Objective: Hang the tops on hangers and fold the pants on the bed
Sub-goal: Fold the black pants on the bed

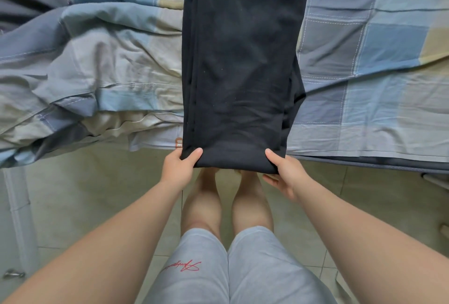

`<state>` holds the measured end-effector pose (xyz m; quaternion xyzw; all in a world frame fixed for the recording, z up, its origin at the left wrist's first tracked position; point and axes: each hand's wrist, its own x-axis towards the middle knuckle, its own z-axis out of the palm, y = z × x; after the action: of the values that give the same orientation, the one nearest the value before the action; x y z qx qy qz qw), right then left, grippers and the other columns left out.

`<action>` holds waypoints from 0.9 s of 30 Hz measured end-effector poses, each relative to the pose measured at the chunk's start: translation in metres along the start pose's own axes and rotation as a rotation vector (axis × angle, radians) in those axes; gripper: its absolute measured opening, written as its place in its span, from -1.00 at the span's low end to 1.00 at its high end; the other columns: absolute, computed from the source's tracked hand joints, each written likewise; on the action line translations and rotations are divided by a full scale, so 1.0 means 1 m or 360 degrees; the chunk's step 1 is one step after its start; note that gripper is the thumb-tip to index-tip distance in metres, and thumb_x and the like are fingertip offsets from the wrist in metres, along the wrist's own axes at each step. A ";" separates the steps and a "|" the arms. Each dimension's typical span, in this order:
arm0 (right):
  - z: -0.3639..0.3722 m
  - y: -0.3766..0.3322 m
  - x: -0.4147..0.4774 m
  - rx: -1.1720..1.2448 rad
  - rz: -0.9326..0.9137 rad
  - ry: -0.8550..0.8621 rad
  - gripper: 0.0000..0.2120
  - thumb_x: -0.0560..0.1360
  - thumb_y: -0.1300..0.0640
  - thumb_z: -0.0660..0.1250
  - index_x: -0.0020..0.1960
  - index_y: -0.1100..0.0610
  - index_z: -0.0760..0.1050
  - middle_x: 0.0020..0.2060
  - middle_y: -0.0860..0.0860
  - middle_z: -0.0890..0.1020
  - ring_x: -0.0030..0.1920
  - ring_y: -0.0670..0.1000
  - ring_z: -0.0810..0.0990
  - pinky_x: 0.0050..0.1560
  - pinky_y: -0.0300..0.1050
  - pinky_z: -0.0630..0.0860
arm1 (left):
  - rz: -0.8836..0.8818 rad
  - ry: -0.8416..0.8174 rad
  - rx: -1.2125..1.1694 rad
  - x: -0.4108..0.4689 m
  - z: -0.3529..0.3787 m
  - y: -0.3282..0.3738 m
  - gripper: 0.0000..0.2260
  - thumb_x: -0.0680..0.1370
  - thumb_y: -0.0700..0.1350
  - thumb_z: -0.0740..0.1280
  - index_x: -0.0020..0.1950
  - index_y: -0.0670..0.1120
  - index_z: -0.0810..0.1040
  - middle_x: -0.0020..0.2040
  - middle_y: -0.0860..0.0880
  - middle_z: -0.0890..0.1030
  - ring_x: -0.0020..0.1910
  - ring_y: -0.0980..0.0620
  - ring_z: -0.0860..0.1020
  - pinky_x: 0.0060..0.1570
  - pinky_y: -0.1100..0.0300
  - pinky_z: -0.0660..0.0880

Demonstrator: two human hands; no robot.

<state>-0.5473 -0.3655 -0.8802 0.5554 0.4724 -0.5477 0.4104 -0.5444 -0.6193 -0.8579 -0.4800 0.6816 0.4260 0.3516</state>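
Black pants (240,60) lie lengthwise on the bed (364,85), folded leg over leg, running from the top of the view down to the bed's near edge. Their near end hangs slightly past that edge. My left hand (178,167) grips the near left corner, thumb on top and fingers underneath. My right hand (283,172) pinches the near right corner the same way. No tops or hangers are in view.
A rumpled blue, grey and beige checked duvet (80,65) is bunched on the left of the bed. A flat checked sheet covers the right side. Pale floor tiles (85,194) lie below, where my bare legs stand against the bed's edge. A white cabinet with a metal handle (13,274) is at lower left.
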 end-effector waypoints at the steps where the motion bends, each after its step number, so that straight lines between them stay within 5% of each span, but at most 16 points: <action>1: -0.003 0.006 -0.006 -0.0011 0.0019 0.0010 -0.76 0.54 0.01 0.44 0.17 0.02 0.57 0.07 -0.05 0.70 0.05 -0.02 0.67 -0.20 -0.15 0.59 | -0.0006 -0.0007 0.0018 -0.008 -0.001 -0.005 -0.82 0.55 0.02 0.43 0.06 -0.06 0.63 -0.03 0.07 0.67 0.06 -0.01 0.62 -0.03 0.15 0.48; 7: -0.033 0.054 -0.043 -0.0180 0.0234 0.0035 -0.74 0.51 0.03 0.47 0.16 0.11 0.59 0.03 0.03 0.73 0.02 0.04 0.69 -0.19 -0.14 0.60 | -0.0276 -0.0197 0.0092 -0.059 -0.010 -0.044 -0.81 0.55 -0.06 0.44 0.10 -0.14 0.65 0.03 -0.06 0.69 0.07 -0.08 0.62 0.11 0.08 0.50; 13: -0.048 0.045 -0.071 -0.0263 0.0203 -0.0008 -0.71 0.50 0.06 0.49 0.17 0.15 0.58 0.03 0.07 0.73 -0.08 0.04 0.69 -0.25 -0.13 0.60 | -0.0325 -0.0285 -0.0019 -0.095 -0.017 -0.037 -0.86 0.59 -0.10 0.40 0.11 -0.10 0.62 -0.12 0.07 0.65 -0.22 0.18 0.55 -0.39 0.34 0.43; 16: -0.044 0.027 -0.083 -0.0269 0.0026 0.0066 -0.61 0.50 0.07 0.49 0.25 0.14 0.46 0.11 0.09 0.66 -0.08 0.03 0.68 -0.27 -0.11 0.60 | -0.0266 -0.0153 -0.0156 -0.104 -0.019 -0.018 -0.82 0.59 -0.14 0.39 0.15 -0.19 0.56 -0.08 0.00 0.63 -0.25 0.16 0.56 -0.51 0.41 0.43; 21: -0.035 -0.009 -0.114 -0.0161 -0.0420 0.0109 -0.46 0.53 0.17 0.42 0.40 -0.23 0.36 0.09 -0.15 0.62 -0.12 -0.05 0.72 -0.30 -0.13 0.62 | 0.0030 0.0044 -0.0273 -0.116 -0.032 0.021 -0.53 0.55 -0.11 0.40 0.43 0.05 0.35 0.13 0.03 0.60 -0.05 0.11 0.61 -0.17 0.21 0.50; 24: -0.028 -0.040 -0.132 -0.0121 -0.0571 0.0019 -0.75 0.58 0.17 0.34 0.09 -0.15 0.67 0.11 -0.08 0.67 -0.05 -0.04 0.71 -0.21 -0.14 0.63 | 0.0211 0.0032 -0.0339 -0.116 -0.040 0.052 -0.77 0.57 -0.16 0.35 0.17 0.10 0.60 0.08 0.09 0.64 -0.08 0.12 0.61 -0.13 0.15 0.55; 27: -0.022 -0.076 -0.144 -0.0046 -0.0653 -0.0036 -0.85 0.53 0.06 0.35 -0.07 0.01 0.70 -0.01 -0.02 0.69 -0.14 0.04 0.72 -0.13 -0.07 0.61 | 0.0300 0.0069 -0.0367 -0.115 -0.047 0.087 -0.81 0.58 -0.14 0.32 -0.16 0.02 0.68 -0.12 0.12 0.65 -0.12 0.05 0.55 -0.11 0.06 0.51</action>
<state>-0.6095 -0.3386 -0.7305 0.4353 0.5789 -0.6192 0.3033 -0.5975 -0.6060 -0.7168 -0.4601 0.6777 0.5221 0.2377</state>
